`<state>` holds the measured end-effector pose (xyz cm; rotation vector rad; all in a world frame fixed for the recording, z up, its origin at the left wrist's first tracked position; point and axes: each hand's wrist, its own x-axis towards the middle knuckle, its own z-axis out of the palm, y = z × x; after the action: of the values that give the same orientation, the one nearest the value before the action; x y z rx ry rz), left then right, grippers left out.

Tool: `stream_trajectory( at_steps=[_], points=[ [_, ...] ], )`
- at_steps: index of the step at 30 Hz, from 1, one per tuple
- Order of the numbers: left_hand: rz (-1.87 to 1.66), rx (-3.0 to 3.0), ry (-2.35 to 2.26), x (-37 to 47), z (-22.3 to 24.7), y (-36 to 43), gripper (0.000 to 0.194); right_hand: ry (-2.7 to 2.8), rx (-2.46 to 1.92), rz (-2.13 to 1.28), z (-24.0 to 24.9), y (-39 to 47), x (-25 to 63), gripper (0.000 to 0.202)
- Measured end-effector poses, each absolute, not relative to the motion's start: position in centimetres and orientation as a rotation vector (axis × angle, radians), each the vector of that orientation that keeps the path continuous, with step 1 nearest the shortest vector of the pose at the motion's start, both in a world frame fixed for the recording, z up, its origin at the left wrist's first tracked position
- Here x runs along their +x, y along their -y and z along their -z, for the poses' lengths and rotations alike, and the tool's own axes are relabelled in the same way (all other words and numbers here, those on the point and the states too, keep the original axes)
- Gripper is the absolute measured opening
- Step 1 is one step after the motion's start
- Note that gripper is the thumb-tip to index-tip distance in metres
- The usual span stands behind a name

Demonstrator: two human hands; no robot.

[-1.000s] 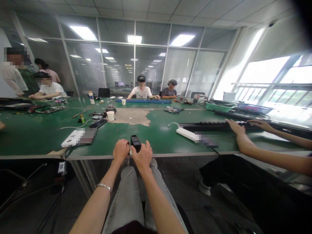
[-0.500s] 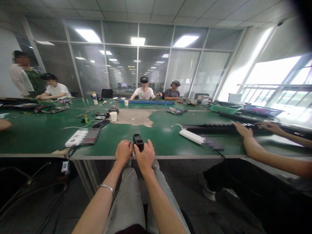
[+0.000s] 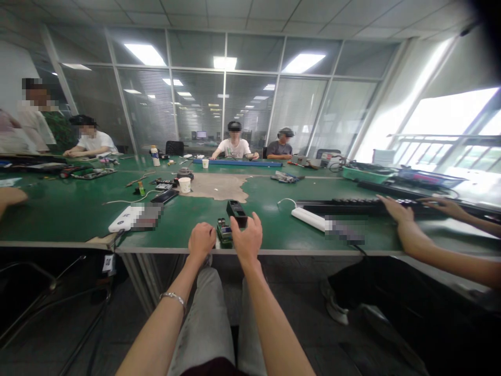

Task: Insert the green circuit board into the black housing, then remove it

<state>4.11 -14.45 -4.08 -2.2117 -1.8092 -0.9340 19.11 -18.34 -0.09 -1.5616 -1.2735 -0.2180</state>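
Note:
Near the table's front edge, a small green circuit board [image 3: 224, 231] with silvery parts lies between my two hands. My right hand [image 3: 247, 235] grips a black rectangular housing [image 3: 236, 210], thumb at its near end, and holds it just beyond and to the right of the board. The housing looks hollow. To the left of the board is my left hand [image 3: 202, 241], its fingers curled together beside the board's edge; whether they pinch a small part is hidden. A bracelet is on my left wrist.
Ahead stand a paper cup [image 3: 185, 185] and a black phone [image 3: 165, 196]. A white power bank [image 3: 126, 218] lies left, a white strip [image 3: 308, 219] right. Another person's hands work at a long black part [image 3: 336, 206] on the right. More people sit across the green table [image 3: 270, 230].
The black housing has come away from the green board, moving up and to the right with my right hand. The board is now uncovered. The view has shifted slightly.

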Motion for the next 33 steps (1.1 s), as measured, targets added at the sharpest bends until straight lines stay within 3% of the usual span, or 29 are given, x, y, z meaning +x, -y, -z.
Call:
stream_trajectory(
  at_steps=[23, 33],
  points=[
    [0.904, -2.208, 1.81, 4.2, 4.1, 14.4, 0.03, 1.248, -1.741, 0.341, 6.1, 18.7, 23.6, 0.051],
    [0.912, -2.212, 1.801, 4.2, 4.1, 14.4, 0.03, 1.323, -1.811, 0.342, 6.0, 18.9, 24.2, 0.058]
  ],
)
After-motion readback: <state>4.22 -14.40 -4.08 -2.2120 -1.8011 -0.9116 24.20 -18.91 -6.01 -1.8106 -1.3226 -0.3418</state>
